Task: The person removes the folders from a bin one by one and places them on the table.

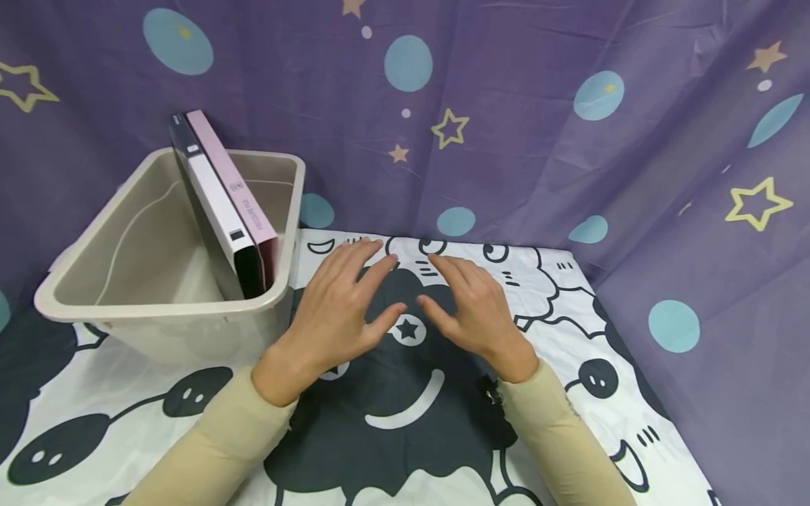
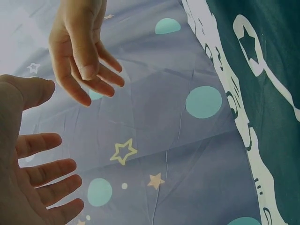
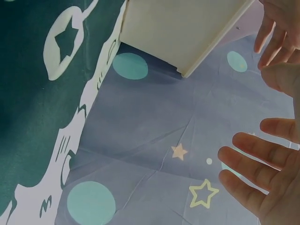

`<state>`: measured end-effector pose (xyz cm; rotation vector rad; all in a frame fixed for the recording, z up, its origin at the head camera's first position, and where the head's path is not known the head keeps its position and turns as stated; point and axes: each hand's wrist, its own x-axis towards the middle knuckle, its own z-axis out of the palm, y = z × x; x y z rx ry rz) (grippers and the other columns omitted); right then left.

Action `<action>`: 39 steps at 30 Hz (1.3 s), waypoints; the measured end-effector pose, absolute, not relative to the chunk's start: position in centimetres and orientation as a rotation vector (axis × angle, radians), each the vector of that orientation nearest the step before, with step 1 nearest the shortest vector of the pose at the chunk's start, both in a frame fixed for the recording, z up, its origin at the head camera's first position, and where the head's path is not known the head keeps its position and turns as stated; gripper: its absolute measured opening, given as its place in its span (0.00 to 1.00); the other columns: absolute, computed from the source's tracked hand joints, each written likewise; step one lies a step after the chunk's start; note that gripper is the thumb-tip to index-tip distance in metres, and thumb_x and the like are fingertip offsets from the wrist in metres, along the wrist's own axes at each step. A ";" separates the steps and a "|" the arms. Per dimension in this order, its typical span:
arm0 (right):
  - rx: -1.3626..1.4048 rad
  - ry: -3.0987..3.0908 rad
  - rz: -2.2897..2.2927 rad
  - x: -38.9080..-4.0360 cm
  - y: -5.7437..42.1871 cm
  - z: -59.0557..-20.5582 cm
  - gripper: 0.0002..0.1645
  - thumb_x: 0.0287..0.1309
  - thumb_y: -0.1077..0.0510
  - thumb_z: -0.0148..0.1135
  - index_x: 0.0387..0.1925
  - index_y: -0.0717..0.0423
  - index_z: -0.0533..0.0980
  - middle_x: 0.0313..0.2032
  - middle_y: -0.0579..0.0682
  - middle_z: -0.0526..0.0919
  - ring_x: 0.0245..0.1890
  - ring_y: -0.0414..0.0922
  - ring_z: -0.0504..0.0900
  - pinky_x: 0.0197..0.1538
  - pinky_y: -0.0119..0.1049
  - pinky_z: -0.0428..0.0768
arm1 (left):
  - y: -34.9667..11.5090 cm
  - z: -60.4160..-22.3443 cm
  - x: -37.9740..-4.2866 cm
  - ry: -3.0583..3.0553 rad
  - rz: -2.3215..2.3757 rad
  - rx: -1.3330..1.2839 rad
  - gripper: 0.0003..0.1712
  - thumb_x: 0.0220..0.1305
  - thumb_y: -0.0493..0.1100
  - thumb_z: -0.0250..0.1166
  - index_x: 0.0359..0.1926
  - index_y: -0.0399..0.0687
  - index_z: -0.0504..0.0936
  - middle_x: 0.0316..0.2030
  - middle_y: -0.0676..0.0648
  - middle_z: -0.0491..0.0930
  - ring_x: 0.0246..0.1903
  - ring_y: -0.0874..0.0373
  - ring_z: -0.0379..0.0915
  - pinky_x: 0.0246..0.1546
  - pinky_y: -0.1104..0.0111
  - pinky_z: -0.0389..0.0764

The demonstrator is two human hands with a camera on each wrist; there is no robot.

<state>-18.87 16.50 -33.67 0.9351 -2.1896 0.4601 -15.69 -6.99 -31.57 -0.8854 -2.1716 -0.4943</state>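
Over the middle of the printed cloth, my left hand and right hand hang side by side, palms toward each other, with air between them. Both have spread, relaxed fingers and hold nothing. In the left wrist view the left hand shows its fingers apart, and the right hand hangs above it. Left of my left hand stands a beige plastic bin. Inside it lean a black-and-white binder and a pink file box, side by side and tilted, their tops rising past the rim.
The table carries a white cloth printed with dark sheep figures. A purple curtain with stars and blue dots closes off the back and the right side. The bin's wall also appears at the top of the right wrist view.
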 end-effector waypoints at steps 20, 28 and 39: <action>0.932 -2.169 0.470 -19.1 16.4 -32.6 0.35 0.57 0.41 0.60 0.61 0.57 0.72 0.50 0.54 0.79 0.51 0.49 0.78 0.51 0.46 0.75 | -7.6 -30.6 -15.3 -2.119 -0.444 -0.882 0.33 0.51 0.53 0.70 0.55 0.38 0.77 0.57 0.35 0.71 0.59 0.40 0.65 0.63 0.47 0.59; 0.931 -2.186 0.455 -19.0 15.9 -32.2 0.35 0.57 0.40 0.60 0.61 0.55 0.72 0.50 0.53 0.80 0.50 0.48 0.78 0.49 0.45 0.75 | -8.1 -30.4 -14.8 -2.130 -0.434 -0.881 0.33 0.53 0.53 0.69 0.55 0.37 0.76 0.57 0.35 0.71 0.60 0.40 0.65 0.64 0.48 0.57; 0.964 -2.173 0.426 -19.1 15.2 -31.3 0.36 0.58 0.39 0.58 0.61 0.57 0.71 0.50 0.54 0.79 0.51 0.49 0.78 0.51 0.46 0.75 | -9.1 -29.7 -14.3 -2.098 -0.432 -0.875 0.32 0.51 0.51 0.69 0.54 0.36 0.77 0.56 0.35 0.72 0.59 0.40 0.65 0.62 0.47 0.60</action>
